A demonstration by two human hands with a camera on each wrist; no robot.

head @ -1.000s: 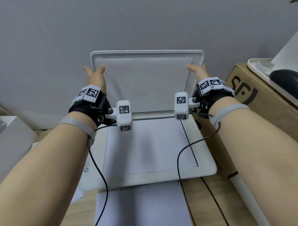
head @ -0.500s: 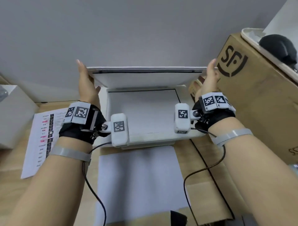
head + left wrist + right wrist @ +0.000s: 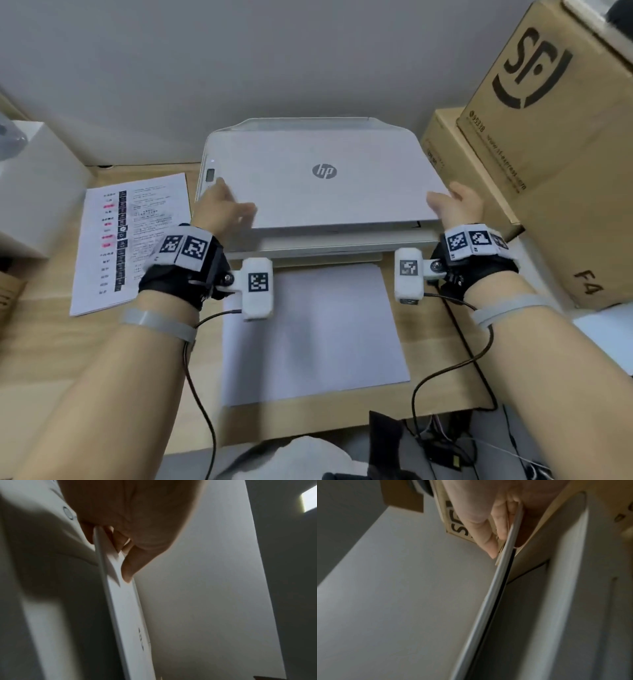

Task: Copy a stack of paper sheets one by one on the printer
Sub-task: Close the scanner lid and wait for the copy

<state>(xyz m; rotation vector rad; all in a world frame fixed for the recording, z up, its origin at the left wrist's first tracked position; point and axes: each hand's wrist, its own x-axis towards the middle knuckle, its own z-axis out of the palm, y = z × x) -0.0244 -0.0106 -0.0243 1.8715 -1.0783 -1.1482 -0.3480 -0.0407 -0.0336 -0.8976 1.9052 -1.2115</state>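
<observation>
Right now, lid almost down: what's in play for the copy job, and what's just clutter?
In play:
printer
lid, held by left hand and right hand at its side edges
blank sheet in front of the printer

Clutter:
printed sheet
SF box
white box
cables

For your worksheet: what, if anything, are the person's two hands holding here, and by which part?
Both hold the printer's scanner lid, nearly closed: the left hand grips its left side edge near the front, the right hand its right side edge.
</observation>
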